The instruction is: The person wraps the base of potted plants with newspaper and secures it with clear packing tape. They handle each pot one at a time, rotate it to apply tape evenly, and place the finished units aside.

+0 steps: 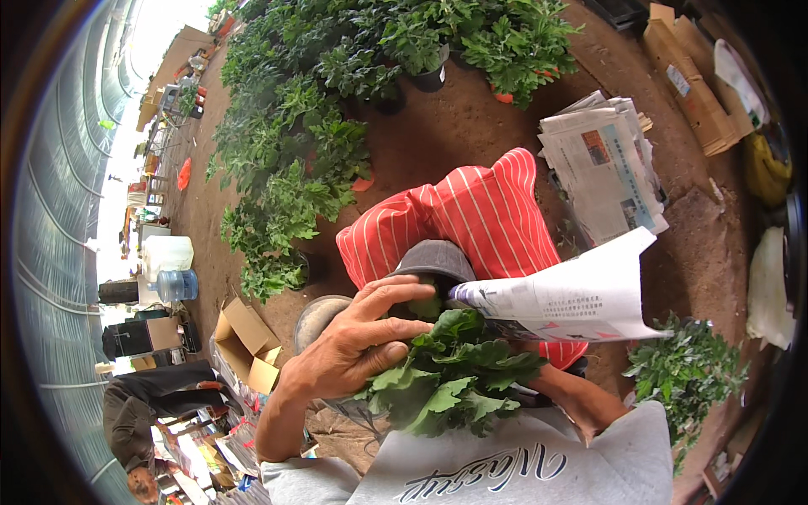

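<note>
A leafy green potted plant (461, 372) leans towards my chest, its dark plastic pot (435, 255) lying over a red striped cloth (492, 214) on my lap. My left hand (372, 331) rests at the leaves beside the pot's rim, fingers spread. A sheet of newspaper (555, 297) sticks out from the pot and plant towards the right. My right forearm reaches in under the newspaper and foliage; the right hand itself is hidden there.
Many potted green plants (284, 126) stand ahead and left, another plant (688, 372) at right. A newspaper stack (600, 170) lies front right. An open cardboard box (249, 347) and a bending person (132, 404) are at left. Flattened cardboard (694, 88) lies far right.
</note>
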`<action>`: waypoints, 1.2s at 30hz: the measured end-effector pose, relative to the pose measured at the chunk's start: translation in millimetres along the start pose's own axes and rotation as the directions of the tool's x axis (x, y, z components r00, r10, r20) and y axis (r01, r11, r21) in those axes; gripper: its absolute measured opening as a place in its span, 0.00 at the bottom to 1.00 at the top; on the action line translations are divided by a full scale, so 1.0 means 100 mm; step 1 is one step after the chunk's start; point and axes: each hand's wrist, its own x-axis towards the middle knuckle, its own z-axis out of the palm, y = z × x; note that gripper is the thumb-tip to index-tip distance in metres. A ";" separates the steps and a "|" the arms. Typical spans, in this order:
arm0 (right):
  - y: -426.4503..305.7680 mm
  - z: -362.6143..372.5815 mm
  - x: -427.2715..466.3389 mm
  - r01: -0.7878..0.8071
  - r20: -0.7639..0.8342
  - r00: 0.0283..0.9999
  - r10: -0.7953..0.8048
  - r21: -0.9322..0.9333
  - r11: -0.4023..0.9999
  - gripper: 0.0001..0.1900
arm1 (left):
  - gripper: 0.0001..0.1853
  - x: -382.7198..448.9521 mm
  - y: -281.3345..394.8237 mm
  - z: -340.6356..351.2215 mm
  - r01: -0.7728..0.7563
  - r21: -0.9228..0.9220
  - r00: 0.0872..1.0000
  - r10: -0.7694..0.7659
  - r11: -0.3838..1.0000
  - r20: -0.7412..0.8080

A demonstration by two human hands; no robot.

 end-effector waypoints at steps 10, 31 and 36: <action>0.00 -0.16 -0.02 -0.005 0.054 0.998 0.010 -0.097 0.995 0.37 | 0.40 0.09 0.35 -0.02 0.277 0.310 0.916 -0.347 0.910 0.201; -0.20 -0.40 -0.02 0.465 0.288 0.857 -0.428 -0.788 0.402 0.21 | 0.34 0.08 0.10 0.01 0.118 0.169 0.894 -0.179 0.979 0.412; -0.24 -0.44 0.00 0.176 -0.041 0.895 -0.445 -0.883 0.435 0.16 | 0.36 0.07 0.03 -0.01 0.161 0.085 0.896 -0.181 0.983 0.406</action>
